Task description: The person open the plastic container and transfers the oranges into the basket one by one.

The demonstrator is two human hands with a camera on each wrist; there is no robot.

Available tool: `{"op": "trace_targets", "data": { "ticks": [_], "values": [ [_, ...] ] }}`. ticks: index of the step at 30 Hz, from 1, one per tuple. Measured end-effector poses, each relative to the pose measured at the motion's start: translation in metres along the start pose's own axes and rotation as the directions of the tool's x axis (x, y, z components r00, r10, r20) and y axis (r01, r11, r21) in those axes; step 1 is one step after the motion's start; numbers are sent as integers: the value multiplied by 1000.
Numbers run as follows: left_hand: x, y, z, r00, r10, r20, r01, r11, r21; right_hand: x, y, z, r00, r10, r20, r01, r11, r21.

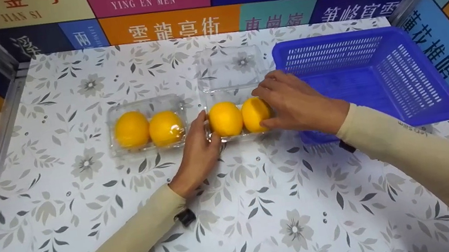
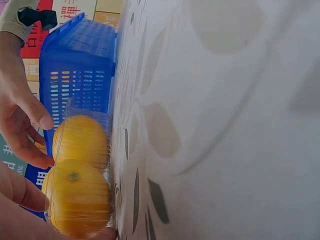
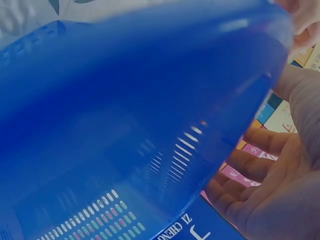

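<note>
In the head view, a clear plastic clamshell box [image 1: 231, 94] lies with its lid [image 1: 229, 65] folded back. Two oranges, one on the left [image 1: 225, 119] and one on the right [image 1: 253, 115], sit side by side in it. My left hand [image 1: 199, 158] holds the box's left end, its thumb at the front corner. Over the right end, my right hand [image 1: 292, 102] has its fingers spread around the right orange. From the left wrist, the right hand [image 2: 22, 117] appears above the box with its fingers apart. The right wrist view shows those fingers [image 3: 250, 167] loosely extended beside the basket.
A second clear box [image 1: 143, 104] with two oranges stands left of my left hand, its lid down. Close on the right is a blue perforated basket [image 1: 355, 79]. Patterned cloth [image 1: 222, 233] covers the table, and lettered panels [image 1: 172, 13] rise behind it.
</note>
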State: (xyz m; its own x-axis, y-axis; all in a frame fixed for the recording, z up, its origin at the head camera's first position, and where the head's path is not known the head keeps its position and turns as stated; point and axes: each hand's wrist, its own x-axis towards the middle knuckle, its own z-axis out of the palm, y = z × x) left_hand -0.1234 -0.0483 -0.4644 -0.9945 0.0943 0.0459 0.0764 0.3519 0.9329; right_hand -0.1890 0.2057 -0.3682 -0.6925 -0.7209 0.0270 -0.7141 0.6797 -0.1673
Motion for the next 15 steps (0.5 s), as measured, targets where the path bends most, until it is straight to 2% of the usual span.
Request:
{"op": "trace_targets", "data": {
  "ticks": [5, 15],
  "values": [
    [0, 0, -1, 1000, 0, 7, 0, 1000, -21, 2, 0, 6, 1000, 3, 16, -2, 1000, -4],
    [-1, 0, -1, 1000, 0, 16, 0, 1000, -31, 5, 1, 13, 994, 24, 106, -22, 1000, -14]
  ]
}}
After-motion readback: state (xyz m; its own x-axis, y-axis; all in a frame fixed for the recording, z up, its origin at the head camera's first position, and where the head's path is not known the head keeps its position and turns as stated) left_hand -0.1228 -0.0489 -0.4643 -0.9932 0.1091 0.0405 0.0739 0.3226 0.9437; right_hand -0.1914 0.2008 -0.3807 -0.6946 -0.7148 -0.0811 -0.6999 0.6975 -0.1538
